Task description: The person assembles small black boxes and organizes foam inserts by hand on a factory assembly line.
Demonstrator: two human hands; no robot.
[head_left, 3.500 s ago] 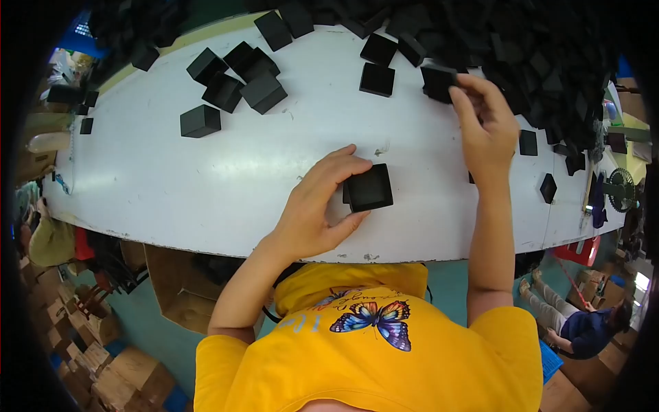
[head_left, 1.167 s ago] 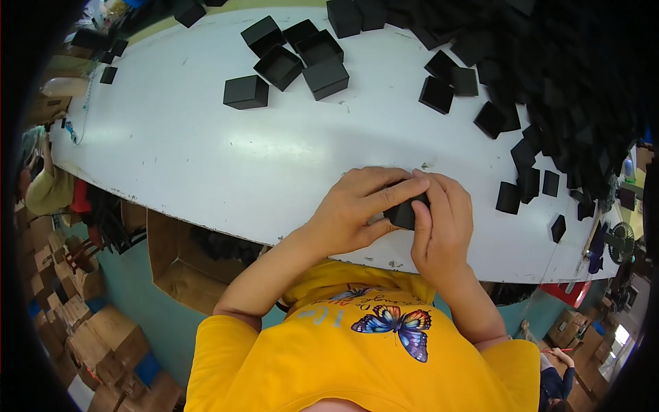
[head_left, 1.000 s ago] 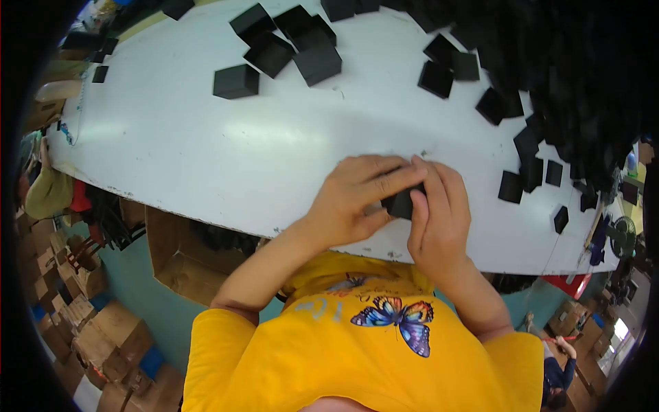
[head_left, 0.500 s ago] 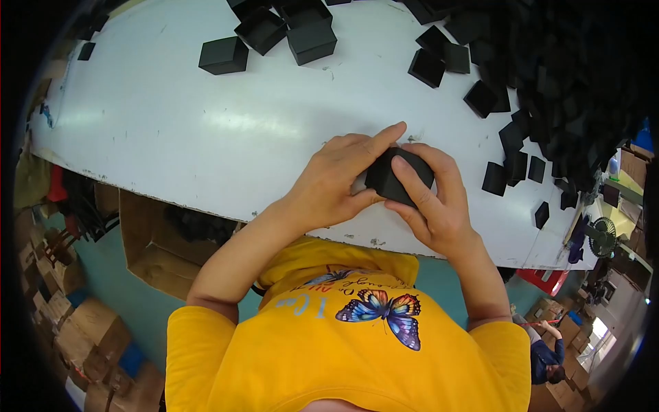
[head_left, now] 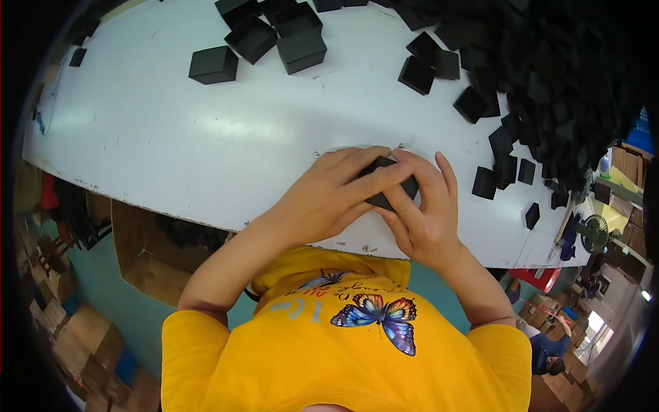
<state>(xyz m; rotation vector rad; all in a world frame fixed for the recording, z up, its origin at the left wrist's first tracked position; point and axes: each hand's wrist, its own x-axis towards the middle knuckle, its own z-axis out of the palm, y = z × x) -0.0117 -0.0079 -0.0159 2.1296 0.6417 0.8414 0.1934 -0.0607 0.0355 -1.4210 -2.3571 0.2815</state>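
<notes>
Between both hands [head_left: 329,199] sits a black box [head_left: 382,200].

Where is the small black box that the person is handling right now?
In the head view, the small black box sits right of centre near the front edge of the white table, clasped between the left hand and right hand.

Black box [head_left: 383,199] clasped in both hands at the near edge of the table

The box is small, matte and sharp-cornered, and only slivers of it are seen. Its top is crossed by the fingers of the left hand [head_left: 329,196], and it is cupped from the right and near sides by the right hand [head_left: 422,220]. It is turned corner-on, right of centre on the white table [head_left: 206,151]. Whether it is resting on the surface cannot be told.
</notes>
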